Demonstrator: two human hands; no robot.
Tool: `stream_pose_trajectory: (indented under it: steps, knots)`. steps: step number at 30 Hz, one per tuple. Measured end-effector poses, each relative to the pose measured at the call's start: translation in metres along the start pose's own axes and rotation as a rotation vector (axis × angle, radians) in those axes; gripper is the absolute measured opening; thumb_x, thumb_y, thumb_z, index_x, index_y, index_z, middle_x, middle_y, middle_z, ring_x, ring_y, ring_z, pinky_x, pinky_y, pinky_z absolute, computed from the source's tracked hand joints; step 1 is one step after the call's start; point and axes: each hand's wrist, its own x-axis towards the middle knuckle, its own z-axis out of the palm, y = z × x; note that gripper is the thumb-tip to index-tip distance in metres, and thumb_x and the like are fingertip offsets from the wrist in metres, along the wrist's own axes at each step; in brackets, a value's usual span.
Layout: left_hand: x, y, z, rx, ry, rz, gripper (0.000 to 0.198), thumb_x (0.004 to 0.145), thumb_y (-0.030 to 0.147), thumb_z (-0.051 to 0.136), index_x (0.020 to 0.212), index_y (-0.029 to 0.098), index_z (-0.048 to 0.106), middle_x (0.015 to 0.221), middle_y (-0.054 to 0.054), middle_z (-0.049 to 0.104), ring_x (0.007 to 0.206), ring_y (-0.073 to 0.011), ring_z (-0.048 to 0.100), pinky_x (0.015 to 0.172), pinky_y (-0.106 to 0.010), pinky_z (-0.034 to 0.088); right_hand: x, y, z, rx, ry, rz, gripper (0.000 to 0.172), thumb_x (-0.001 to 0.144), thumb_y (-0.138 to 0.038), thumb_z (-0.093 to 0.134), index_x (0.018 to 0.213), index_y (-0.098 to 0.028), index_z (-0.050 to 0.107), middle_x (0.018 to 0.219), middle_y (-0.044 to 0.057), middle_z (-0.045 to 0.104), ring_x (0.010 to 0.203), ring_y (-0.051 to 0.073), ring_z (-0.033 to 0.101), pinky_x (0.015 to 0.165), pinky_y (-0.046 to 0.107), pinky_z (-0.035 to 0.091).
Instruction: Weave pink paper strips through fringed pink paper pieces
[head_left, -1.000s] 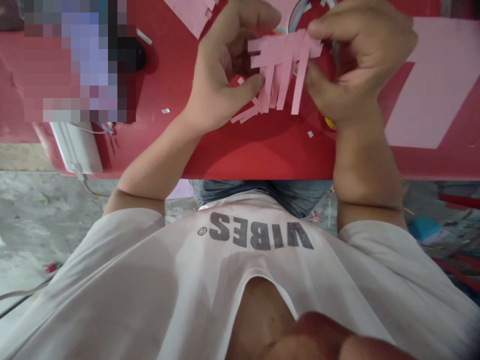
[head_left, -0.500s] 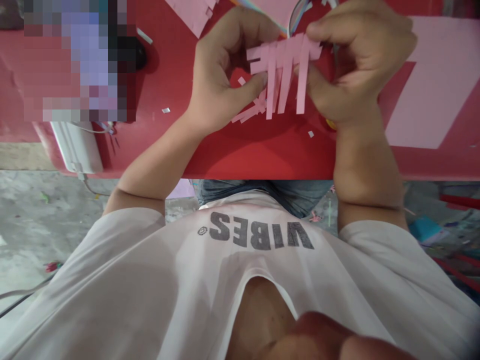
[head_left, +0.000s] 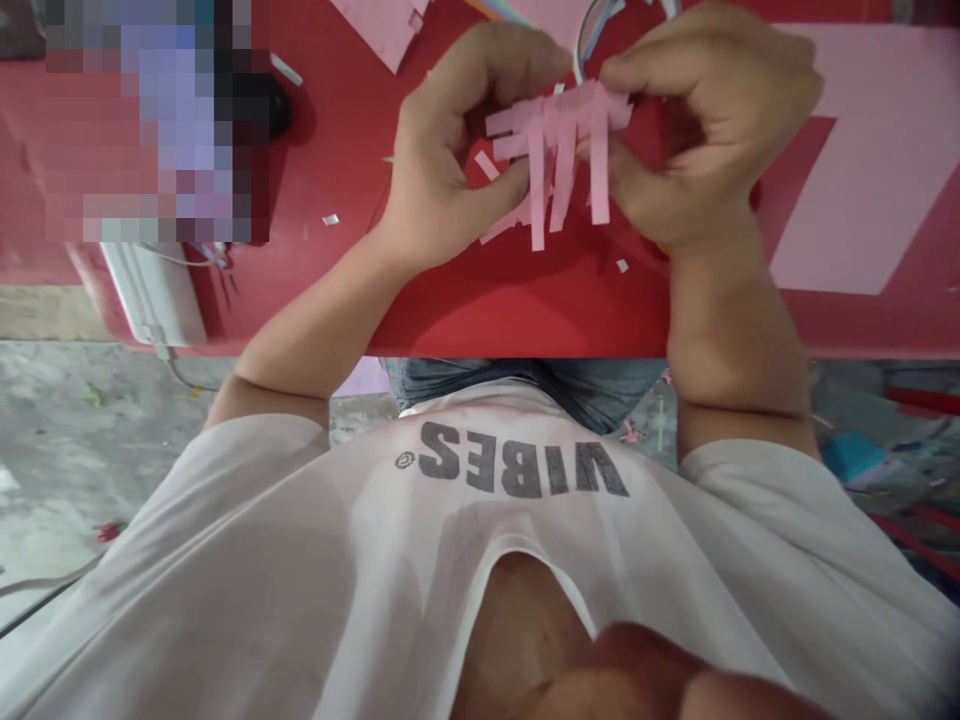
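Note:
Pink woven paper strips (head_left: 564, 118) hang between my two hands above the red table, with several loose ends pointing down and a few sticking out to the left. My left hand (head_left: 465, 140) pinches the left side of the weave, thumb in front and fingers behind. On the other side, my right hand (head_left: 697, 130) grips the upper right corner between thumb and forefinger. Beneath the weave, more pink strips lie on the table, partly hidden by my left thumb and the weave.
A large pink paper sheet (head_left: 862, 230) lies at the right, and another pink piece (head_left: 382, 30) at the top. A roll of tape or ring (head_left: 589, 40) stands behind the weave. A white power bank-like box (head_left: 157, 300) with a cable sits at the left edge. Small paper scraps dot the red table (head_left: 525, 320).
The woven strips have tilted slightly and shifted a little left and down with both hands. Both hands keep their hold.

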Motion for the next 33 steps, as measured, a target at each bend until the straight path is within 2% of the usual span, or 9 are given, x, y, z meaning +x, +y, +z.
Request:
stream_pose_trajectory:
  steps: [2, 8, 10, 12, 18, 24, 27, 30, 33]
  knots:
    - [-0.004, -0.011, -0.004, 0.022, -0.128, -0.024, 0.039, 0.09, 0.046, 0.071, 0.115, 0.016, 0.072, 0.099, -0.004, 0.071, 0.083, -0.0147, 0.069, 0.071, -0.026, 0.051, 0.0, -0.001, 0.001, 0.001, 0.001, 0.0, 0.051, 0.088, -0.063, 0.083, 0.132, -0.039, 0.073, 0.107, -0.006, 0.078, 0.085, 0.021, 0.073, 0.079, 0.039, 0.062]
    - [-0.008, -0.026, -0.01, 0.037, -0.144, -0.036, 0.033, 0.089, 0.046, 0.068, 0.115, 0.027, 0.074, 0.093, -0.003, 0.071, 0.083, -0.0189, 0.073, 0.067, -0.03, 0.052, 0.001, -0.003, 0.003, 0.021, 0.014, 0.001, 0.05, 0.088, -0.064, 0.082, 0.131, -0.039, 0.074, 0.103, -0.004, 0.078, 0.082, 0.022, 0.072, 0.074, 0.04, 0.061]
    - [-0.007, -0.023, -0.009, 0.008, -0.122, 0.017, 0.033, 0.089, 0.049, 0.07, 0.113, 0.026, 0.075, 0.09, -0.002, 0.071, 0.078, -0.0165, 0.072, 0.063, -0.026, 0.049, 0.001, -0.003, 0.003, 0.024, 0.013, -0.008, 0.05, 0.089, -0.063, 0.082, 0.13, -0.036, 0.075, 0.102, -0.002, 0.079, 0.082, 0.022, 0.072, 0.074, 0.041, 0.062]
    - [-0.007, -0.018, -0.007, 0.043, -0.11, -0.074, 0.032, 0.09, 0.046, 0.073, 0.113, 0.024, 0.075, 0.095, -0.002, 0.073, 0.085, -0.0171, 0.073, 0.069, -0.027, 0.051, 0.0, -0.001, 0.003, 0.022, 0.019, -0.016, 0.053, 0.087, -0.064, 0.083, 0.129, -0.034, 0.075, 0.103, -0.002, 0.079, 0.083, 0.022, 0.072, 0.076, 0.041, 0.062]
    - [-0.011, -0.024, -0.004, 0.007, -0.072, -0.059, 0.03, 0.096, 0.048, 0.072, 0.109, 0.02, 0.075, 0.094, -0.003, 0.074, 0.081, -0.0142, 0.071, 0.066, -0.024, 0.049, -0.003, 0.002, 0.004, 0.004, 0.004, 0.003, 0.056, 0.088, -0.07, 0.074, 0.132, -0.036, 0.073, 0.112, -0.008, 0.076, 0.093, 0.016, 0.071, 0.083, 0.032, 0.061]
    - [-0.012, -0.042, 0.003, -0.061, 0.023, 0.064, 0.012, 0.097, 0.027, 0.076, 0.105, 0.018, 0.073, 0.086, 0.0, 0.072, 0.07, -0.009, 0.066, 0.055, -0.018, 0.043, -0.007, 0.004, 0.01, 0.088, 0.004, -0.003, 0.062, 0.083, -0.037, 0.09, 0.141, -0.037, 0.066, 0.126, -0.014, 0.074, 0.104, 0.012, 0.071, 0.092, 0.022, 0.059]
    - [-0.007, -0.022, -0.001, -0.128, -0.087, -0.067, 0.014, 0.102, 0.032, 0.069, 0.112, 0.024, 0.073, 0.09, -0.002, 0.071, 0.074, -0.0128, 0.066, 0.059, -0.022, 0.046, -0.008, 0.004, 0.014, 0.093, -0.009, -0.032, 0.056, 0.086, -0.028, 0.085, 0.139, -0.033, 0.066, 0.126, -0.012, 0.074, 0.104, 0.012, 0.072, 0.089, 0.024, 0.06]
    - [0.002, 0.012, -0.006, -0.108, 0.008, -0.293, 0.008, 0.098, 0.032, 0.074, 0.103, 0.028, 0.076, 0.085, -0.002, 0.068, 0.074, -0.0158, 0.059, 0.067, -0.029, 0.043, -0.009, 0.003, 0.017, 0.063, -0.01, -0.042, 0.043, 0.091, -0.026, 0.077, 0.133, -0.029, 0.069, 0.119, -0.012, 0.075, 0.099, 0.01, 0.072, 0.087, 0.024, 0.058]
    - [0.003, 0.025, -0.006, -0.016, -0.184, -0.557, 0.011, 0.101, 0.025, 0.066, 0.105, 0.024, 0.076, 0.097, -0.004, 0.067, 0.089, -0.0183, 0.064, 0.083, -0.034, 0.048, -0.01, 0.002, 0.021, 0.014, -0.005, -0.042, 0.032, 0.095, -0.026, 0.073, 0.127, -0.028, 0.072, 0.11, -0.012, 0.074, 0.095, 0.008, 0.072, 0.086, 0.024, 0.058]
